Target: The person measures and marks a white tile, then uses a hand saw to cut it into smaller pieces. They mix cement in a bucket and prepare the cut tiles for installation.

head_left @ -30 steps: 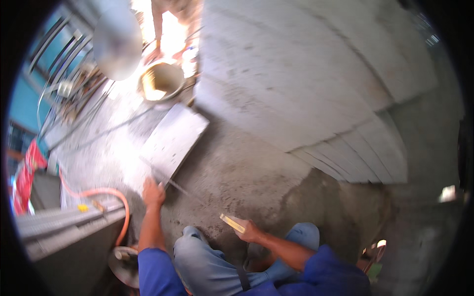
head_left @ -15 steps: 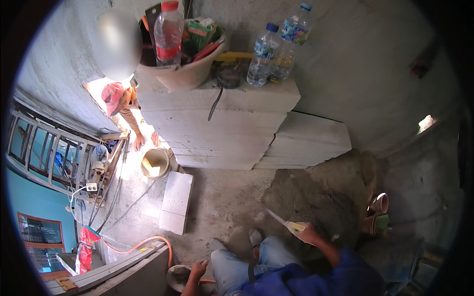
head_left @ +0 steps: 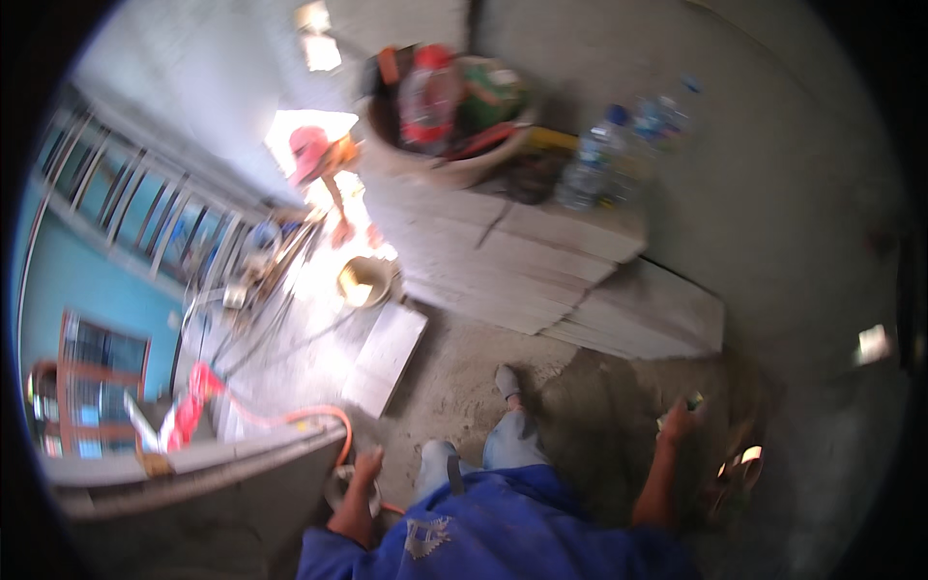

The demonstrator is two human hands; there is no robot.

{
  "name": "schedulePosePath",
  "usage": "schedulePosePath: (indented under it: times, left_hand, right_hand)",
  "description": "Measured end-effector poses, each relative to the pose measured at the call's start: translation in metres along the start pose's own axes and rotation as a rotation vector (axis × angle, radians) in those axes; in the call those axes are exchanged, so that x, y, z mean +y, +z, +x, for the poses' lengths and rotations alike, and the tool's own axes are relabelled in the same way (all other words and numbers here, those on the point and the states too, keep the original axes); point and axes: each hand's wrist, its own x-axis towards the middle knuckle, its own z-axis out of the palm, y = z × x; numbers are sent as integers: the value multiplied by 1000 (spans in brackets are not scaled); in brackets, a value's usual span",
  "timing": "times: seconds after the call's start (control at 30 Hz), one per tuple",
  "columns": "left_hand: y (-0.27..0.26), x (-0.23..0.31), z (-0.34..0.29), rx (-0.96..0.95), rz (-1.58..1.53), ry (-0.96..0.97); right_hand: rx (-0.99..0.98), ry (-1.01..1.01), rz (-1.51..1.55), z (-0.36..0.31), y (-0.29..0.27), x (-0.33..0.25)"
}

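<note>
Blurred tool in right hand, oblong block

A wide cream tub is set on top of stacked pale blocks; a red-capped bottle and a green packet are held in it. To its right, two clear blue-capped bottles are stood side by side, blurred. At the left, a ladder is seen against a turquoise wall, where a brown-framed window is set. A pinkish-red cap is worn by a person near a bucket, which is partly lit by sunlight.
</note>
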Motion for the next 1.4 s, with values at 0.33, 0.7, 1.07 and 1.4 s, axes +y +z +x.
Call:
schedulePosePath:
  times: [0.33, 0.7, 1.07, 1.4]
  left_hand:
    - [-44, 249, -36, 434, -732, -866]
    - [159, 373, -141, 335, -683, -1111]
    - [98, 381, -104, 860, -1199, -1275]
    - [-39, 364, -75, 1256, -869, -696]
  right_hand:
    - [-342, -223, -966, 304, 212, 35]
    - [-923, -987, -1174, 253, 301, -14]
    - [-1627, -594, -963, 39, 317, -76]
    - [-2319, 94, -1009, -386, 183, -117]
